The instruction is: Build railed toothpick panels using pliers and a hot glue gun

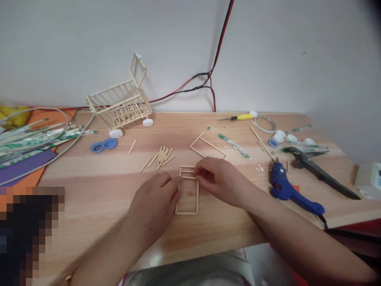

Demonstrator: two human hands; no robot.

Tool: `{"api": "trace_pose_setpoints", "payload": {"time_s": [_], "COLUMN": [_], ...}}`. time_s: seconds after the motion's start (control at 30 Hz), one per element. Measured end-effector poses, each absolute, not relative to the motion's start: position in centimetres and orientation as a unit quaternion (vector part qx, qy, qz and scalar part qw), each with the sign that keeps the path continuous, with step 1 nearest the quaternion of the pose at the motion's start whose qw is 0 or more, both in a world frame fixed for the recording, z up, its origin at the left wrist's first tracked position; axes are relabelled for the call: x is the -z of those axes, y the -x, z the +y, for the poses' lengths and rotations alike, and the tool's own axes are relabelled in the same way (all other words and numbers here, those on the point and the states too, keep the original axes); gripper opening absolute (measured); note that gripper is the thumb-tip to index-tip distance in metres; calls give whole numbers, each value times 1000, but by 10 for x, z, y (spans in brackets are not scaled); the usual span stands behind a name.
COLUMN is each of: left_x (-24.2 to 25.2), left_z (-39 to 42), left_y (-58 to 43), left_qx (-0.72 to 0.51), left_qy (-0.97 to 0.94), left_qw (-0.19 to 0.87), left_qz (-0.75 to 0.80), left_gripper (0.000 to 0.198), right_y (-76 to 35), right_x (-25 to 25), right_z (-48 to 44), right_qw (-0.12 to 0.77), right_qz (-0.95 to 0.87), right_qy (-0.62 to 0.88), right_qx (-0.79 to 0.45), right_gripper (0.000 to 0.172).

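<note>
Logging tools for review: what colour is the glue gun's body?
Blue glue gun body; head view.

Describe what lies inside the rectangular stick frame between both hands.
Inside the stick frame, two crossbars sit near the far end; tabletop shows through. The left hand covers part of its left side, the right hand its far right corner.

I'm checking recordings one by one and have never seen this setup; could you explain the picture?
There is no machine: a person works bare-handed, seen by a head-worn camera looking forward and down. On the light-brown wood-grain table lie a pile of short pale wooden sticks, a blue pistol-shaped glue gun and a long black hand tool. A pale cart-shaped stick model stands at back left. The left hand touches a pale rectangular stick frame; the right hand is at its upper right, exact grip unclear.
</note>
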State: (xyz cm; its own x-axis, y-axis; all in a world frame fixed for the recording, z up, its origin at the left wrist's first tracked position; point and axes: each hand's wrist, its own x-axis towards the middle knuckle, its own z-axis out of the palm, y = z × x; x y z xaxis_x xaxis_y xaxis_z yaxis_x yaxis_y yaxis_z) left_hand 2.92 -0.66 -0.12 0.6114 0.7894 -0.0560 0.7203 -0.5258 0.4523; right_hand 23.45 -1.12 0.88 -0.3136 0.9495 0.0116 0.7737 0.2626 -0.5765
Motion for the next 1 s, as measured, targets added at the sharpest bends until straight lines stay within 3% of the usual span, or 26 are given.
{"api": "trace_pose_setpoints", "payload": {"time_s": [0.23,1.0], "left_x": [4,3], "left_z": [-7,-7], "left_y": [-27,-30], "left_qx": [-87,-76], "left_qy": [-875,-889], "left_qw": [213,186], "left_qz": [425,412], "left_gripper": [25,27], "right_y": [-241,-244], "right_x": [-11,-8], "right_z": [-9,-6], "right_qw": [256,123], "right_qz": [-717,-822], "right_qy": [588,514], "right_qx": [-273,-212], "right_gripper": [13,14]}}
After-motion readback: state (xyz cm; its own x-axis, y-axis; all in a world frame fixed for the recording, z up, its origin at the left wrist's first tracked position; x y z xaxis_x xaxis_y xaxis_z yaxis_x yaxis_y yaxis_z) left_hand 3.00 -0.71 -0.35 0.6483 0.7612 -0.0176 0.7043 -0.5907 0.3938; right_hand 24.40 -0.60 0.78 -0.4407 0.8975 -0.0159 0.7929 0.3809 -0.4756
